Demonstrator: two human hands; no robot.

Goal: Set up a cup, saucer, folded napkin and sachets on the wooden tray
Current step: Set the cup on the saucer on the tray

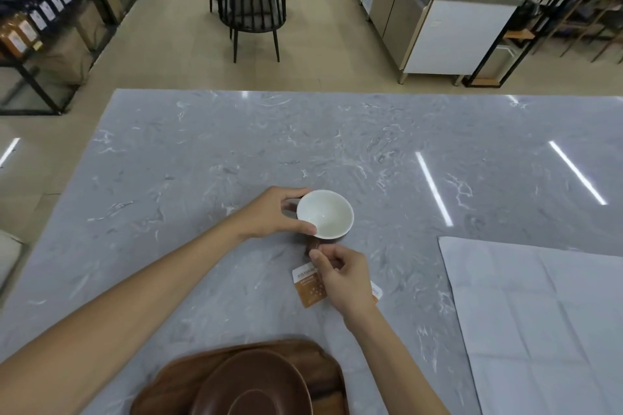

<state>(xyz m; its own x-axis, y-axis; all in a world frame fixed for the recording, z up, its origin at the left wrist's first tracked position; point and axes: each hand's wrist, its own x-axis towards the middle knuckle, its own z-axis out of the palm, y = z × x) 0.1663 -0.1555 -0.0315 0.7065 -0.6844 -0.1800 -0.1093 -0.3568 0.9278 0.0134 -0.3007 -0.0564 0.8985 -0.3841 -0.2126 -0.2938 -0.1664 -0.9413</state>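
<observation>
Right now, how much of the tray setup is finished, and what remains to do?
Done: the brown saucer sits on the wooden tray. In hand: the left hand holds the rim of the cup and the right hand has its grip on the handle, over the marble table. Left: cup onto saucer, the white napkin lies unfolded, and the sachets lie off the tray.

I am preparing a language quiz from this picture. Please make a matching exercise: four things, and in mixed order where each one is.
Things:
1. white-lined brown ceramic cup
2. round brown saucer
3. orange and white sachet
4. pale unfolded napkin

Places:
A. flat on the table, far right
B. on the wooden tray
C. held by both hands
D. partly under the right hand

Pairs: 1-C, 2-B, 3-D, 4-A
</observation>
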